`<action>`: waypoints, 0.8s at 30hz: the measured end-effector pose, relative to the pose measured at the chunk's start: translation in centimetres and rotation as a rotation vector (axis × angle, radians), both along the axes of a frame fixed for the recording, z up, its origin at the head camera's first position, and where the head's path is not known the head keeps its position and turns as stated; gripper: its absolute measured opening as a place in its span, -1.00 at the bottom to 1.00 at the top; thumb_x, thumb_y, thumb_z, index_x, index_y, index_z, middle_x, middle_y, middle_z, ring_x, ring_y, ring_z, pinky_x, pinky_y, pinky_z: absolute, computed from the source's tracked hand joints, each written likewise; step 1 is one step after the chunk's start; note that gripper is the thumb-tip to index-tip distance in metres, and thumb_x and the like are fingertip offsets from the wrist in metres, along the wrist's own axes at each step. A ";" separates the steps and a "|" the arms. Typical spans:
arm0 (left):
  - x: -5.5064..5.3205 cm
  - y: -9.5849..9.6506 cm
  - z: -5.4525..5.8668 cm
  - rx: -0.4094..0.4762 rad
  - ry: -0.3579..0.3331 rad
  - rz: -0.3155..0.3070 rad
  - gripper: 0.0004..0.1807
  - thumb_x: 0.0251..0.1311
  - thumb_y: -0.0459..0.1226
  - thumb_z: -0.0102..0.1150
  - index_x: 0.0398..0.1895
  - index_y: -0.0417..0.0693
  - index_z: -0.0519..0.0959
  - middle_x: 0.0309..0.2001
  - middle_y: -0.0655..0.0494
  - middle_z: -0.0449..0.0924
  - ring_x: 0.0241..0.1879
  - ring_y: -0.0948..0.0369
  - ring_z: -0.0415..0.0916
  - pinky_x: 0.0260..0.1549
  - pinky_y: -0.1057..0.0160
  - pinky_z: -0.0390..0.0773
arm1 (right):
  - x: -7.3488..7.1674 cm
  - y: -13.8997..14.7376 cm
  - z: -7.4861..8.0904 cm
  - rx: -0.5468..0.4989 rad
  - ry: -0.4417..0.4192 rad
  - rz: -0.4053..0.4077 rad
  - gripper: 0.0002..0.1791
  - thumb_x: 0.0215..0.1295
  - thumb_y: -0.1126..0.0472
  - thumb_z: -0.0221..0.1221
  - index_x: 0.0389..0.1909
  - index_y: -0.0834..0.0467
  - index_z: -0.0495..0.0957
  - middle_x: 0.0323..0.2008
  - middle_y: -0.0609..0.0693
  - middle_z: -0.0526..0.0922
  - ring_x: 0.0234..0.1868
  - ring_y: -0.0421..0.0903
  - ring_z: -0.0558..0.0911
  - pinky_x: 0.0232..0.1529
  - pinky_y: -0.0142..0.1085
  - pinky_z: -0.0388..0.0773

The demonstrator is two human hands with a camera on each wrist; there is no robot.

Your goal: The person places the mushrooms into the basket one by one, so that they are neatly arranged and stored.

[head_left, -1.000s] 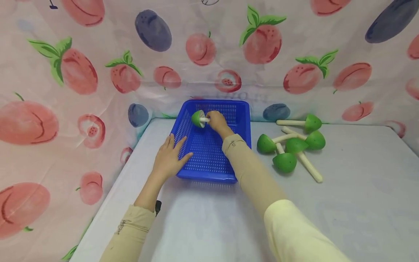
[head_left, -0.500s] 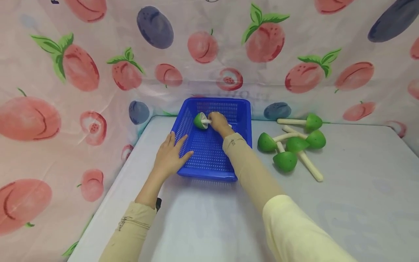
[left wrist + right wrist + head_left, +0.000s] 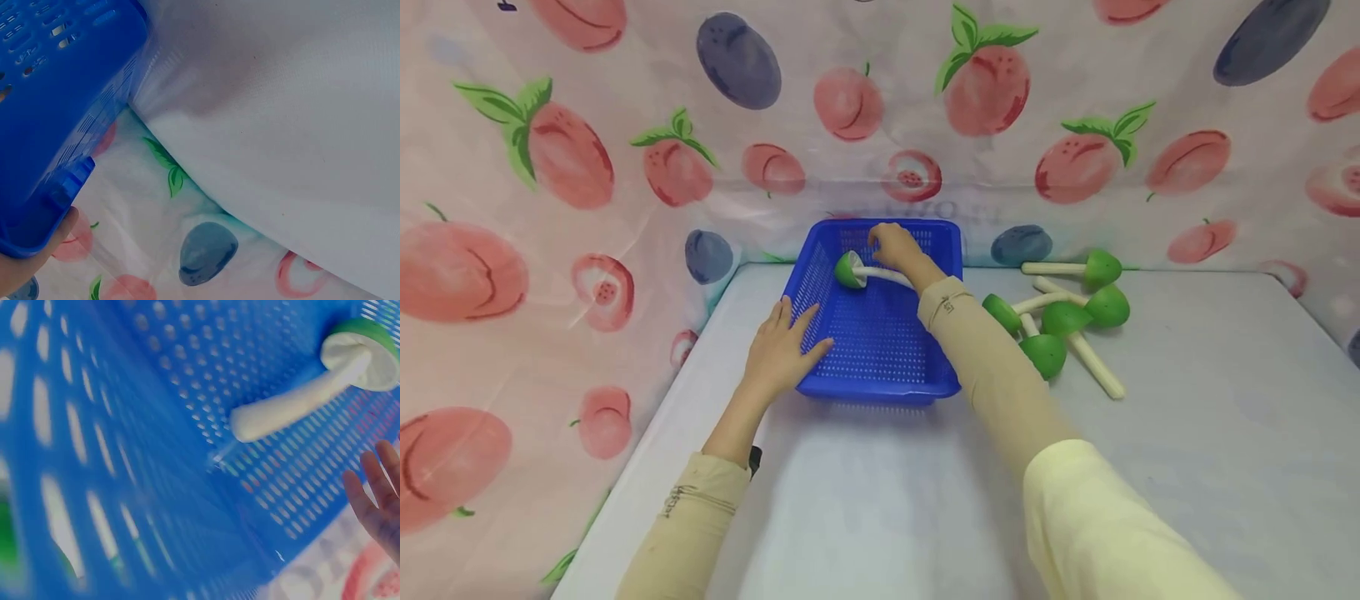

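Observation:
A blue perforated basket (image 3: 872, 387) stands at the back of the table. Inside it, along the far end, lies one mushroom (image 3: 852, 271) with a green cap and a long white stem. The right wrist view shows the whole mushroom (image 3: 294, 406) resting on the mesh, apart from my right hand (image 3: 382, 506), whose fingers are spread. In the head view my right hand (image 3: 898, 248) hovers over the basket's far side, holding nothing. My left hand (image 3: 775, 354) rests against the basket's left rim, its fingers extended; the left wrist view catches only a finger (image 3: 53, 247) at the rim.
Several more green-capped mushrooms (image 3: 1066, 318) lie in a loose, overlapping pile on the white table (image 3: 1210, 400), right of the basket. A fruit-print cloth (image 3: 985, 175) hangs behind and along the left side. My right forearm (image 3: 992, 367) crosses the basket's right edge.
My right hand has let go of the mushroom's stem and lifted back and slightly up, leaving the mushroom lying in the basket. My left hand stays at the rim. The head view has shifted slightly.

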State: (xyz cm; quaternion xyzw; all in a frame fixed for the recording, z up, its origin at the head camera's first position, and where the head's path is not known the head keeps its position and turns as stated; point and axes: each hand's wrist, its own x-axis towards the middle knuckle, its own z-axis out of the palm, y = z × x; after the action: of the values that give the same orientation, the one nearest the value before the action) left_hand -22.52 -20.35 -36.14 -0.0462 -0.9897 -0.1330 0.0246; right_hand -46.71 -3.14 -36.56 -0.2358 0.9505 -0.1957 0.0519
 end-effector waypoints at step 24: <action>0.0 0.0 0.3 -0.017 -0.038 -0.009 -0.29 0.33 0.12 -0.16 0.42 -0.08 0.17 0.45 -0.39 -0.22 0.47 -0.22 -0.27 0.37 -0.24 -0.04 | 10.7 3.7 11.5 -0.707 0.146 0.068 -0.73 0.27 0.30 0.15 -0.03 0.28 0.58 -0.09 0.23 0.66 -0.09 0.09 0.65 -0.03 -0.21 0.58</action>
State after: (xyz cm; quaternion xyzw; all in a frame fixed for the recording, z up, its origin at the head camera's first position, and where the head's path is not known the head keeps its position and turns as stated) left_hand -22.51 -20.35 -35.88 -0.0484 -0.9909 -0.1255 0.0047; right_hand -35.96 0.56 -25.03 -0.2838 0.8169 -0.4932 -0.0943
